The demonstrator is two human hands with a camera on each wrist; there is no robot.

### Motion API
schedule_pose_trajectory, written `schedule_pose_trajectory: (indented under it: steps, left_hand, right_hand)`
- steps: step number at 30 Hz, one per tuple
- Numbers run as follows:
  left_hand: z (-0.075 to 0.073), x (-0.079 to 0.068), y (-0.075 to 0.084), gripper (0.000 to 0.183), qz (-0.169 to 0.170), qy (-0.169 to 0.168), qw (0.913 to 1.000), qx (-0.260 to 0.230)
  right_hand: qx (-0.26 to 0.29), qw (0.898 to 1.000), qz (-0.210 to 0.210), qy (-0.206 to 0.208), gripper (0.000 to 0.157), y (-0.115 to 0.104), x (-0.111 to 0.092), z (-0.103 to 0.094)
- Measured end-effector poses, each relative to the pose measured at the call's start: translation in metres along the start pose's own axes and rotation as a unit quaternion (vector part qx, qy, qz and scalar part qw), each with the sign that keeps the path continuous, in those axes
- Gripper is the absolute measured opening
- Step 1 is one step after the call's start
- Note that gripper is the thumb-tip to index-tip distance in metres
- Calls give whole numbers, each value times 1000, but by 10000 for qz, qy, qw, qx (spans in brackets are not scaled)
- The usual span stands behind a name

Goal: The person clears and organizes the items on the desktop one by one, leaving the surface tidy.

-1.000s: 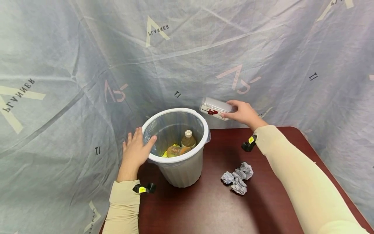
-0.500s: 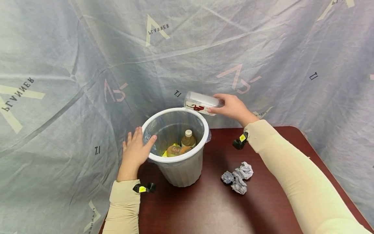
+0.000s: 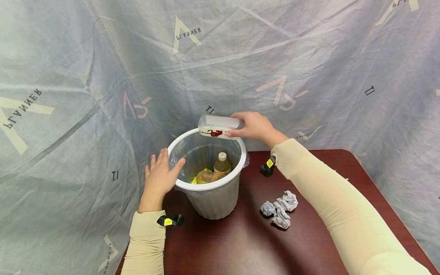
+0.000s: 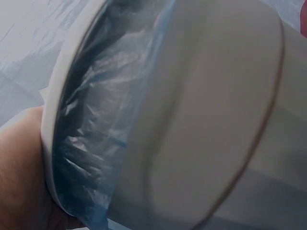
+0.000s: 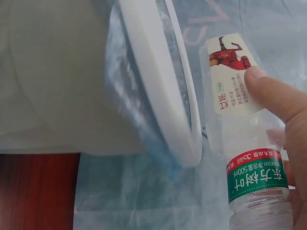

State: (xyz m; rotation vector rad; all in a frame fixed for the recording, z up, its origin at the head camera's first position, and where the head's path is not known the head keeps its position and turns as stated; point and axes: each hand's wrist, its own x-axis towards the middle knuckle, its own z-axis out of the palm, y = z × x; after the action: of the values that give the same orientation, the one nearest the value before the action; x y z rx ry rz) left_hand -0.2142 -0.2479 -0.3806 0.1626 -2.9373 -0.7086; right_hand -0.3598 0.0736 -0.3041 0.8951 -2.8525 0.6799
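A clear plastic drink bottle (image 3: pixel 217 123) lies sideways above the far rim of a grey trash bin (image 3: pixel 214 202). My right hand (image 3: pixel 256 126) grips it near its neck end, thumb on the side. The right wrist view shows the bottle's cream label (image 5: pixel 228 91) with a red figure and a green-and-red band (image 5: pixel 256 175) by the neck. My left hand (image 3: pixel 159 177) rests on the bin's left rim, fingers spread and straight, thumb over the white edge. A bluish clear liner (image 4: pixel 98 115) folds over the rim.
Inside the bin, a capped brown bottle (image 3: pixel 222 164) stands beside an orange-labelled bottle (image 3: pixel 207 177) and something yellow. Several crumpled paper balls (image 3: pixel 282 210) lie right of the bin on the dark red table (image 3: pixel 237 252). Grey printed sheeting (image 3: pixel 220 57) hangs close behind.
My right hand has carried the bottle leftward, from right of the bin to above its far rim. The left hand stays at the rim.
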Motion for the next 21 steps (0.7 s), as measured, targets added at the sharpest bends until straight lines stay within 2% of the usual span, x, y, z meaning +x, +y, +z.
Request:
schedule_pose_trajectory:
  steps: [6, 9, 17, 21]
  left_hand:
    - [-1, -1, 1, 101, -31, 6, 10000, 4]
    - [-1, -1, 2, 101, -38, -17, 10000, 11]
    - [-1, -1, 2, 102, 31, -4, 10000, -4]
    - [-1, -2, 2, 102, 36, 15, 10000, 20]
  right_hand:
    - [-310, 9994, -75, -136, 80, -14, 5, 3]
    - [-250, 9996, -66, -89, 79, -19, 5, 4]
    - [318, 9972, -65, 678, 74, -19, -5, -5]
    - [605, 9944, -10, 864, 73, -12, -9, -9]
